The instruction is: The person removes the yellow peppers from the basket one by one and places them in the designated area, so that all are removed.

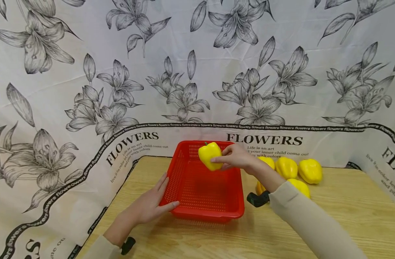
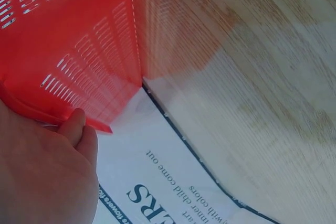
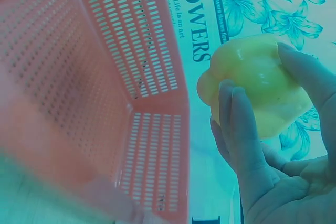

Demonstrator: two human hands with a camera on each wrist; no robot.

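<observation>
A yellow bell pepper [image 1: 210, 156] with a green stem is held over the red plastic basket [image 1: 205, 215]. My right hand [image 1: 237, 157] pinches it between thumb and fingers. In the right wrist view the pepper [image 3: 257, 85] is beside the basket wall [image 3: 155, 150], gripped by the right hand [image 3: 278, 182]. At the basket's left side, my left hand [image 1: 147, 205] holds the rim, thumb over the front left corner and fingers along the outside. The left wrist view has the left hand [image 2: 47, 166] at the rim of the slotted basket [image 2: 94, 51].
Several yellow bell peppers [image 1: 286, 168] lie on the wooden table [image 1: 349, 212] right of the basket, some partly hidden by the right forearm. A white cloth [image 1: 197, 108] with printed flowers and lettering hangs behind and along the sides of the table.
</observation>
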